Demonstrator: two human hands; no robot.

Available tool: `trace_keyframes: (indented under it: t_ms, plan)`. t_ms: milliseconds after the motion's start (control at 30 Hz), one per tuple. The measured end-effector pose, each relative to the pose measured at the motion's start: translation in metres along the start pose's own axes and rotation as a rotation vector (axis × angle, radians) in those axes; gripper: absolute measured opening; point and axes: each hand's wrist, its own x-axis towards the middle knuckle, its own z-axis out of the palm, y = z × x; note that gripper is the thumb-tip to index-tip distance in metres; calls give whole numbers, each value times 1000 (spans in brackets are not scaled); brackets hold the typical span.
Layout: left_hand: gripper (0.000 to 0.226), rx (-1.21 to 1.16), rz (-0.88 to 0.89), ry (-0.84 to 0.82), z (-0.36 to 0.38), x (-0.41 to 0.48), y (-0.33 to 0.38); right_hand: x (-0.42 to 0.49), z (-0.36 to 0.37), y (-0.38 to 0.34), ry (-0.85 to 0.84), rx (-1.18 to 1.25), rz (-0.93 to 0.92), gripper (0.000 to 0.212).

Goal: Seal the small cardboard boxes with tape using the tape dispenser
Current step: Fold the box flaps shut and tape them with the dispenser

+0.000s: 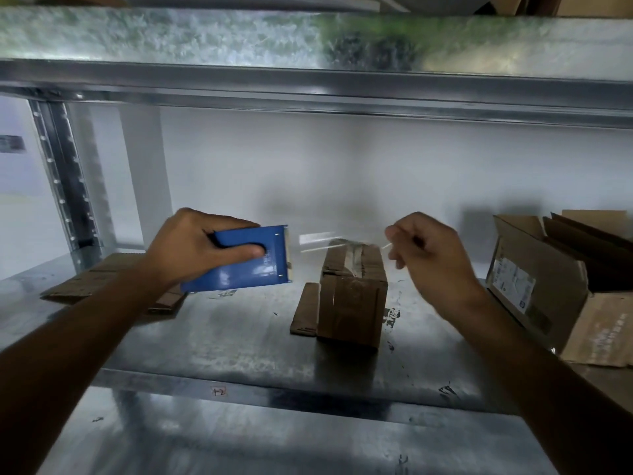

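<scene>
A small brown cardboard box (pixel 352 296) stands on the metal shelf (pixel 222 341), with tape over its top and front and one flap lying open at its left. My left hand (pixel 191 246) grips the blue tape dispenser (pixel 246 260) left of the box and above the shelf. A strip of clear tape (pixel 318 240) stretches from the dispenser over the box top toward my right hand (pixel 428 250). My right hand pinches the tape's free end, above and right of the box.
Flattened cardboard pieces (pixel 92 279) lie at the back left of the shelf. A large open carton (pixel 561 286) with a label stands at the right. A second metal shelf (pixel 308 39) hangs close overhead. A white wall closes the back.
</scene>
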Motion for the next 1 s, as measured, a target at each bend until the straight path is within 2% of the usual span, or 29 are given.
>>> trace_keyframes:
  t_ms: [133,233,333,400,500,633,767,867,1000]
  plan:
    - [23,185,-65,-51,-2,4,3,-2,3,8,-25,19,32,22]
    - [28,206,-113,-73,4,10,10,-3,9,14,28,85,81,26]
    - [38,235,-177,-126,3,16,13,-5,8,13,-33,107,103,38]
    - [47,228,-192,-185,1,18,10,-6,9,12,-46,170,135,39]
    - [59,137,-226,-288,-4,22,9,-5,8,19,-5,249,299,33]
    - [61,50,-236,-382,1,31,14,-11,1,31,-8,306,483,27]
    - [61,74,-266,-466,8,41,12,-15,5,38,0,258,537,25]
    - [64,87,-293,-493,12,42,4,-15,10,42,-3,164,509,28]
    - [76,84,-306,-519,18,40,-3,-16,15,50,-26,-143,422,29]
